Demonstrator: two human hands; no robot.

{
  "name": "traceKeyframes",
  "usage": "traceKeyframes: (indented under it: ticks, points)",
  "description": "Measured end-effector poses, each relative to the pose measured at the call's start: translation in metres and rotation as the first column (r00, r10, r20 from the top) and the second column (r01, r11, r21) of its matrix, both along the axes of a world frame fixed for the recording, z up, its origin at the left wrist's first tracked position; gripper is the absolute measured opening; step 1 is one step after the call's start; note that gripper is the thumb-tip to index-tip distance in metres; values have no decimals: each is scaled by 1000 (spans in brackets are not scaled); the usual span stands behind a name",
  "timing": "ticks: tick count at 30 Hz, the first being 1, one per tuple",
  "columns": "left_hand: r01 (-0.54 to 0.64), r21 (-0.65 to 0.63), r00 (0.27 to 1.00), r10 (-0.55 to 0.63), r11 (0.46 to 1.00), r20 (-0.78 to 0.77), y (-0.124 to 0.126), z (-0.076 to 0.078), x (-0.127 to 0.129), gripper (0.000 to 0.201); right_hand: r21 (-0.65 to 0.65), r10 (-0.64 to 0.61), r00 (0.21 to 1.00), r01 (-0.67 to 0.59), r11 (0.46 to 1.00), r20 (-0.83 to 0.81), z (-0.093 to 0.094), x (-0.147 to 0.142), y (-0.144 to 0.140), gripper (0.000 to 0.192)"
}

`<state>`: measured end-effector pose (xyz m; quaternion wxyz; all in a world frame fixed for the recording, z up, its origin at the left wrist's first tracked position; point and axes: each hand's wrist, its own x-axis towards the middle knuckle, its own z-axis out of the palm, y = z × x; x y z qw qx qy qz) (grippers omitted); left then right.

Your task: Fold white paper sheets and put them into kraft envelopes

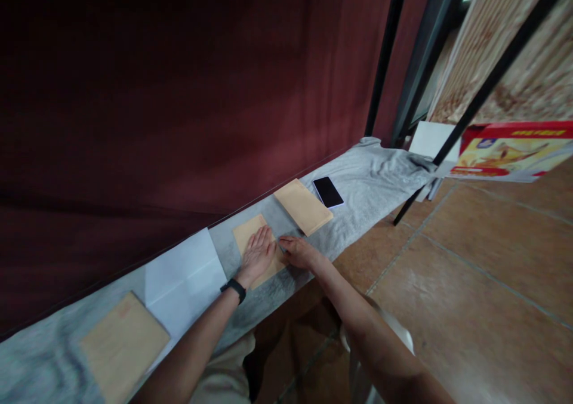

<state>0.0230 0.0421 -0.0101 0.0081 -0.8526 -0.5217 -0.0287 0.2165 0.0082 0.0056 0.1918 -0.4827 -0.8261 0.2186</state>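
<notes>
Curtain cloth, dark red, hangs behind the long narrow tabletop, which is draped in a grey fabric, so everything lies in a single row along it. A white sheet of paper lies flat to the left of the hands, and beyond it, nearer the camera, a brown envelope lies blurred. Another brown envelope rests further along, with a black phone just beside it, face up. Between these, a third brown envelope lies under the hands. The left hand is spread open, palm down, pressing it flat, likely to keep it from sliding. The right hand rests at its right edge, fingers curled low; whether it pinches the edge I cannot tell.
</notes>
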Motion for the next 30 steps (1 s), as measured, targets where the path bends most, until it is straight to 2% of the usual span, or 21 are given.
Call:
traceKeyframes:
  ticks: [12, 21, 26, 30]
  points:
    - [104, -24, 994, -102, 994, 50, -61, -3, 0, 62, 6, 18, 999, -18, 1000, 33, 3, 0, 3, 40]
    - [136, 62, 990, -137, 989, 17, -106, -13, -4, 63, -44, 7, 997, -4, 999, 75, 7, 4, 0, 44]
    - [104, 83, 993, -108, 991, 41, -128, -11, -3, 62, -66, -32, 996, 38, 997, 88, 15, 7, -3, 42]
    - [48, 120, 994, -60, 992, 93, -130, -3, 1, 53, -93, -101, 989, 111, 990, 104, 23, 6, -4, 32]
